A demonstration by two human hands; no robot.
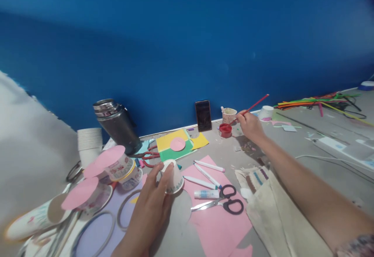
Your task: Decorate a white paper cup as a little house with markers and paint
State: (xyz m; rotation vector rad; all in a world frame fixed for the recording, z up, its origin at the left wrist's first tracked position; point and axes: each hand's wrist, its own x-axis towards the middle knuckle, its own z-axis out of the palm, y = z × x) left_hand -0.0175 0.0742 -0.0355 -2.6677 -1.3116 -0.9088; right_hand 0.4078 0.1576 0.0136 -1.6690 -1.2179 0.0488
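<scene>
My left hand (152, 206) grips inverted paper cup (173, 177) | my right hand (248, 124) pinches red paintbrush (253, 104) | tip at red paint pot (225, 130)

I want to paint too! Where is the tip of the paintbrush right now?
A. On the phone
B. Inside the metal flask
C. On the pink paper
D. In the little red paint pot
D: the right hand holds the red paintbrush with its tip down at the red paint pot.
</scene>
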